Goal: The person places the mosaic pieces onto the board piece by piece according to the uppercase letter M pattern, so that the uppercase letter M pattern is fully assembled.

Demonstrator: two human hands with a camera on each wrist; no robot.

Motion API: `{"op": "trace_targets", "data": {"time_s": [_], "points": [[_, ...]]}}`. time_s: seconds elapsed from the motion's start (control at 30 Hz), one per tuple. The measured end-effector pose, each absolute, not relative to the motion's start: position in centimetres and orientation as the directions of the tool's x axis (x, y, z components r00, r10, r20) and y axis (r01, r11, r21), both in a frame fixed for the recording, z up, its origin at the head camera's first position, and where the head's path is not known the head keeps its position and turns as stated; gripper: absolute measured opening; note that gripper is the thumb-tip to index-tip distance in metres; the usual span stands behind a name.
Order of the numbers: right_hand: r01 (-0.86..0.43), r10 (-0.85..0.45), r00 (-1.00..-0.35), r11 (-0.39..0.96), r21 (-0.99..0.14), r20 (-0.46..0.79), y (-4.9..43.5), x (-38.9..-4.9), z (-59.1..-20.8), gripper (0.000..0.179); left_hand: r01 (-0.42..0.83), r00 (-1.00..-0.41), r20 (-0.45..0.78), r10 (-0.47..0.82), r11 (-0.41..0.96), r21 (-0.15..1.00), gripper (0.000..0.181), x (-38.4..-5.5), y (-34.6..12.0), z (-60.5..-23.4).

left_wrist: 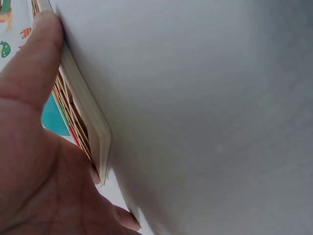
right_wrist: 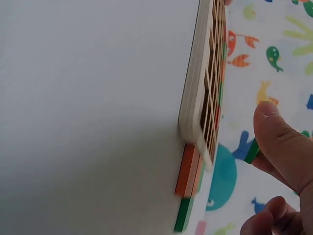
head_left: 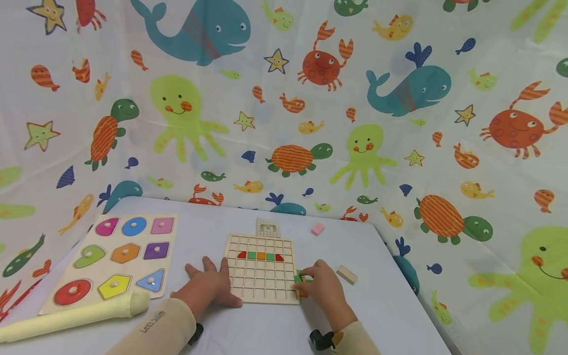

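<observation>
A wooden grid board (head_left: 262, 291) lies on the white table, with a row of red, green and orange pieces (head_left: 261, 256) set across its upper part. My left hand (head_left: 208, 286) rests at the board's left side with spread fingers, and its thumb (left_wrist: 49, 44) touches the near edge. Beside the board's right edge, my right hand (head_left: 326, 291) pinches a small green block (right_wrist: 252, 151) between thumb and finger. Under that hand, an orange block (right_wrist: 187, 169) and another green block (right_wrist: 183, 214) lie along the board's side, partly hidden in the head view.
A puzzle board (head_left: 99, 291) with colourful knobbed shapes lies at left, with a pale yellow roll (head_left: 80, 315) in front. Behind the grid board is a small patterned card (head_left: 267, 228). A pink block (head_left: 317, 229) and a plain wooden block (head_left: 347, 274) lie to the right.
</observation>
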State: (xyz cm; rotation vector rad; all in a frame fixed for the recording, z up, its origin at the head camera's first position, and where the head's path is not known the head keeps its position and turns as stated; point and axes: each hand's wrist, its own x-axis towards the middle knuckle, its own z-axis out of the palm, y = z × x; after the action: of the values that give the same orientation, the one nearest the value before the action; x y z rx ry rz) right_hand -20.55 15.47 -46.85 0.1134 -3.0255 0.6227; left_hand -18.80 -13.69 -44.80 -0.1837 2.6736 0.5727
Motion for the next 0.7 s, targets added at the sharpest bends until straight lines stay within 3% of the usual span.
{"op": "trace_targets", "data": {"time_s": [0.7], "points": [[-0.116,-0.126,-0.992,0.886,-0.449,0.008,5.6,-22.7,-46.5,0.033,-0.210,-0.916,-0.397,-0.051,0.906,0.368,0.134,-18.8,-13.9,-45.0]]}}
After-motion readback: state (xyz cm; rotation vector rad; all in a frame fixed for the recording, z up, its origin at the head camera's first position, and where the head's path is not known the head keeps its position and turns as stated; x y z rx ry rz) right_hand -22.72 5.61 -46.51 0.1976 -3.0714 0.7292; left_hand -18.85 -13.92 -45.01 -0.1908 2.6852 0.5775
